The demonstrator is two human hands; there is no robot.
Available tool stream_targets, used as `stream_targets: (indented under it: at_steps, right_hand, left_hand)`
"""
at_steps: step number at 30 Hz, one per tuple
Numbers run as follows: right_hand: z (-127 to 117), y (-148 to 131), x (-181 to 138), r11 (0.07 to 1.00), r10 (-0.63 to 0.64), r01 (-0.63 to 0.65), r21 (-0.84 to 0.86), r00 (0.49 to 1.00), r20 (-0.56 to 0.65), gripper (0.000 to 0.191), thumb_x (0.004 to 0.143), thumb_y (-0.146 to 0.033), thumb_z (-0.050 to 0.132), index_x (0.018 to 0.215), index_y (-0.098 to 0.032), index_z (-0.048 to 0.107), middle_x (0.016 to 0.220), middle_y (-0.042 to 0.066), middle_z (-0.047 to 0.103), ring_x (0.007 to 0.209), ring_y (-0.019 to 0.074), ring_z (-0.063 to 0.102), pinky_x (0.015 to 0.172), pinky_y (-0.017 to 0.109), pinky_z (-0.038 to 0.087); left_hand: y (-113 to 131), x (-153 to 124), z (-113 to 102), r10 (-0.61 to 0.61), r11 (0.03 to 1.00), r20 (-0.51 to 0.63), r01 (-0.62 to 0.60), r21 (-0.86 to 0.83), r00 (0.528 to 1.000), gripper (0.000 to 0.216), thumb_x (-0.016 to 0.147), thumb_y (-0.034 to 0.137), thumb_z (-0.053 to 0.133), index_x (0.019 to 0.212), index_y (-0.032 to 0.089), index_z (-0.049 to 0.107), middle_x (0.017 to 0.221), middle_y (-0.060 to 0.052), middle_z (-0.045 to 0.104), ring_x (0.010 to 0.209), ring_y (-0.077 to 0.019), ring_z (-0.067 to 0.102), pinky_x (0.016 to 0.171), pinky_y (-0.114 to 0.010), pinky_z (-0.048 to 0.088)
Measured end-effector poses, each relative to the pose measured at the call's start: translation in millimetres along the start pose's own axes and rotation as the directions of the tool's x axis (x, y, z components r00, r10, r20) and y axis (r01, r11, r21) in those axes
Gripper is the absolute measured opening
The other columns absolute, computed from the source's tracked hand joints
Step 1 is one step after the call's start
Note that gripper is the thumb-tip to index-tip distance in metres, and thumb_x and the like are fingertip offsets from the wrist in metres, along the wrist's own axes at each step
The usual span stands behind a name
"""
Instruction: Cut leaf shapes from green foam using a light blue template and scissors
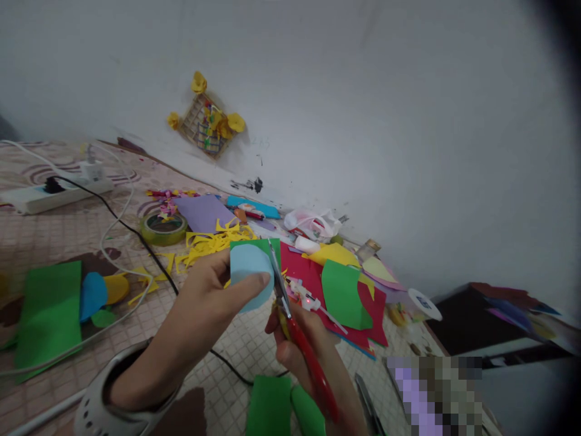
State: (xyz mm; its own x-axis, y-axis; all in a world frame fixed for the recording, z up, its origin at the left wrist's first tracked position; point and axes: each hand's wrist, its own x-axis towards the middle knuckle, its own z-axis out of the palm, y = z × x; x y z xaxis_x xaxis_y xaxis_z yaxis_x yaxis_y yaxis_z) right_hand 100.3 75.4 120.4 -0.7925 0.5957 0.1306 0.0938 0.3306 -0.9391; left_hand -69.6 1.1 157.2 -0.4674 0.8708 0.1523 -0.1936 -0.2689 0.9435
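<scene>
My left hand (206,303) pinches a light blue rounded paper piece (247,272) with green paper (261,247) behind it, thumb on the front. My right hand (313,357) grips red-handled scissors (299,330), whose blades point up along the right edge of the blue paper. Both hands are held above the floor mat, close together in the lower middle of the view.
Coloured paper sheets and scraps litter the mat: red and green sheets (345,293), yellow strips (213,241), a purple sheet (204,212), a green sheet (48,312). A tape roll (163,229), a power strip (49,194) with cables, a white wall with a paper craft (209,124).
</scene>
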Motion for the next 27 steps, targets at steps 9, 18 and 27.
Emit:
stream_targets:
  at_steps: [9, 18, 27]
  right_hand:
    - [-0.8, -8.6, 1.8, 0.997, 0.039, -0.04, -0.068, 0.999, -0.009, 0.07, 0.073, -0.088, 0.058, 0.079, -0.019, 0.057, 0.057, -0.005, 0.042, 0.05, 0.011, 0.035, 0.047, 0.026, 0.023]
    - [-0.9, -10.7, 2.7, 0.994, 0.071, -0.074, -0.084, 0.997, -0.036, 0.071, 0.069, -0.09, 0.06, 0.076, -0.019, 0.054, 0.057, -0.006, 0.04, 0.048, 0.0097, 0.032, 0.042, 0.023, 0.025]
    - [-1.8, 1.4, -3.7, 0.995, 0.075, -0.08, -0.061, 0.993, -0.087, 0.065, 0.07, -0.084, 0.066, 0.078, -0.02, 0.057, 0.06, -0.006, 0.044, 0.051, 0.0105, 0.035, 0.045, 0.024, 0.028]
  left_hand:
    - [-1.9, 0.7, 0.0, -0.007, 1.0, -0.005, 0.007, -0.026, 1.0, 0.013, 0.071, 0.029, 0.077, 0.064, 0.021, 0.069, 0.059, 0.005, 0.055, 0.056, -0.0124, 0.054, 0.056, -0.022, 0.046]
    - [-0.2, 1.2, -0.2, -0.032, 0.999, -0.002, 0.032, -0.014, 0.999, 0.023, 0.072, 0.03, 0.076, 0.058, 0.022, 0.059, 0.059, 0.005, 0.053, 0.058, -0.0126, 0.055, 0.056, -0.022, 0.045]
    - [1.5, -0.6, -1.3, -0.044, 0.999, 0.008, 0.044, -0.008, 0.999, 0.01, 0.074, 0.031, 0.077, 0.07, 0.022, 0.073, 0.068, 0.001, 0.068, 0.062, -0.0137, 0.058, 0.059, -0.023, 0.048]
